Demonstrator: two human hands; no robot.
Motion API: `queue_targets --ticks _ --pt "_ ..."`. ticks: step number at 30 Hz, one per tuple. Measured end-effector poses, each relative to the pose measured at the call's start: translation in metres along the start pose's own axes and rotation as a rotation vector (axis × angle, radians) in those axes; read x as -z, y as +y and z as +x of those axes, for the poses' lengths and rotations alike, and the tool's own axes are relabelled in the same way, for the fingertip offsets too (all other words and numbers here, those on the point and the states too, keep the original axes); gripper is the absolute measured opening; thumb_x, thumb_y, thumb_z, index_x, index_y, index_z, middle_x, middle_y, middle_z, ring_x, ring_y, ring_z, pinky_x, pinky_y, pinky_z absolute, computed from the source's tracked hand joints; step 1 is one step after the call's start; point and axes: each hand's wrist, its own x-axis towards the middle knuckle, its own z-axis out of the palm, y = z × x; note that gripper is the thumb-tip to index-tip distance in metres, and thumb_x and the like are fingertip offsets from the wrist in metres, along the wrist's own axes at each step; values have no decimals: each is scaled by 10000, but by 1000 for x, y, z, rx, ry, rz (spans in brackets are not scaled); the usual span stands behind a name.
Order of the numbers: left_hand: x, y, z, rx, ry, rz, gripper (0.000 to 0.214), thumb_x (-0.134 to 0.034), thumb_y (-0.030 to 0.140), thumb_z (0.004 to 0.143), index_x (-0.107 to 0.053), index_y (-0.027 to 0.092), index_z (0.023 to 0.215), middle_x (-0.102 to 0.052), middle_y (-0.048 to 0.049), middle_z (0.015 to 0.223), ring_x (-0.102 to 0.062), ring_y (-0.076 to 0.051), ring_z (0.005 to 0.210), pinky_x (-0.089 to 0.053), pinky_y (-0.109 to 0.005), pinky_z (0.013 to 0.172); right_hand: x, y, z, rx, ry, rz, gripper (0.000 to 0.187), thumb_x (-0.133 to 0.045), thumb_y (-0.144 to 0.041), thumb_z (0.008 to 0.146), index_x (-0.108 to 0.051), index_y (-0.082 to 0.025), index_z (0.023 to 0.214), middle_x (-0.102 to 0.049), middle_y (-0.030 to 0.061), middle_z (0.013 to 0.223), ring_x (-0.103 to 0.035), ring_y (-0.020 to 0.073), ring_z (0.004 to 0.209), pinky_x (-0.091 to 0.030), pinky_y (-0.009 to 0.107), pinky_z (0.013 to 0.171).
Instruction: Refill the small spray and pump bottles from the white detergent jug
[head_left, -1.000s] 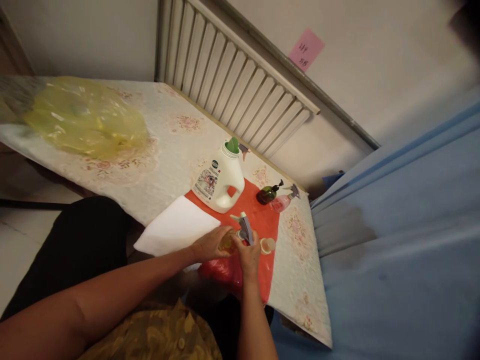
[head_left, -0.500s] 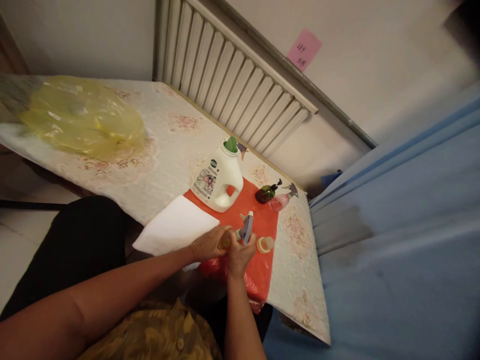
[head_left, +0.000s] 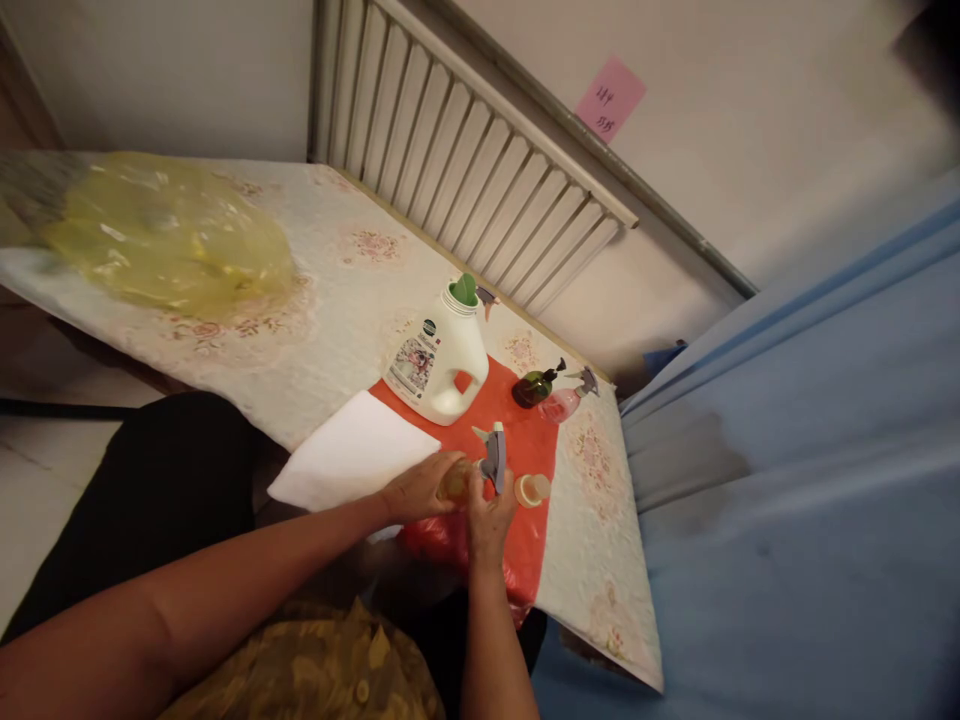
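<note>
Over the red plastic sheet (head_left: 516,440), my left hand (head_left: 424,488) is closed around the yellowish body of a small spray bottle (head_left: 454,482). My right hand (head_left: 489,510) grips the grey trigger sprayer head (head_left: 495,455) at the bottle's neck, and its fingers partly hide the join. The bottle is tilted, its head toward the right. Just right of my right hand stands a pale round cap (head_left: 533,490). Behind my hands is a big cream jug (head_left: 442,355) with an uncapped neck and a green spout. A folded white cloth (head_left: 352,455) lies beside my left hand.
A dark green pump bottle (head_left: 532,388) and a pink spray bottle (head_left: 561,405) stand at the sheet's back right. Another grey sprayer head (head_left: 486,297) shows behind the jug. A yellow plastic bag (head_left: 176,235) lies far left. A radiator (head_left: 480,150) and a blue curtain (head_left: 787,480) border the table.
My right hand has shifted slightly to the right along with the sprayer head, which now stands more upright. More of the bottle's body shows between my hands.
</note>
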Motion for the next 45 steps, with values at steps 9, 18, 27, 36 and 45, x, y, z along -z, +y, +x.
queue_targets --ticks 9,18,27,36,45 --pt "-3 -7 0 12 -8 6 760 -775 374 723 -401 192 1359 -548 -131 1344 -526 -323 1234 -411 -491 1078 10 5 9 -115 -175 221 316 -630 -406 814 -680 -191 1041 -730 51 972 -654 218 890 -495 337 843" --pt "-2 -5 0 -8 -8 -25 739 -784 354 724 -426 187 1348 -557 -123 1323 -532 -308 1217 -414 -452 1068 7 6 14 -116 -139 194 217 -710 -374 714 -637 -208 835 -698 9 808 -623 187 751 -487 286 718" --pt "-1 -4 2 -33 -14 -47 612 -763 339 742 -487 210 1273 -593 -86 1252 -557 -290 1158 -436 -438 1026 -18 8 3 -153 101 105 274 -709 -386 695 -534 -215 820 -653 32 795 -569 181 700 -463 293 680" --pt "-5 -10 0 -7 -18 -13 791 -774 410 736 -388 207 1395 -525 -128 1368 -504 -317 1262 -387 -488 1092 11 2 6 -34 -185 186 266 -627 -358 827 -663 -195 1034 -713 52 1021 -638 206 932 -476 312 849" --pt "-5 -12 -1 -5 -2 -5 789 -800 348 696 -412 196 1366 -546 -136 1344 -529 -318 1235 -412 -484 1078 17 12 10 -112 -227 232 292 -632 -397 835 -689 -181 1023 -726 48 945 -643 213 876 -486 325 818"
